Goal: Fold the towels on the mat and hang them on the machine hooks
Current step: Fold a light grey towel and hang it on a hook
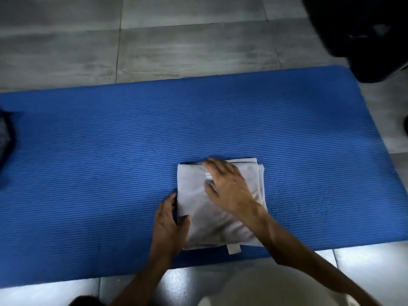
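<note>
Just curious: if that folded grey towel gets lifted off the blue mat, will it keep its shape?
Probably not: the folded towel looks soft and layered, so it would likely sag and unfold unless supported. It seems light, and the ribbed mat should resist sliding.

Lying across the grey tiled floor (176,45): a ribbed blue foam mat (110,162). Resting on the mat, near its front edge: a folded pale grey towel (198,217).

A grey tiled floor (176,40) is seen across the top of the frame and along the bottom edge. A large dark object (362,29) is seen at the upper right. A dark, blurred item (6,140) is cut off by the left edge.
</note>
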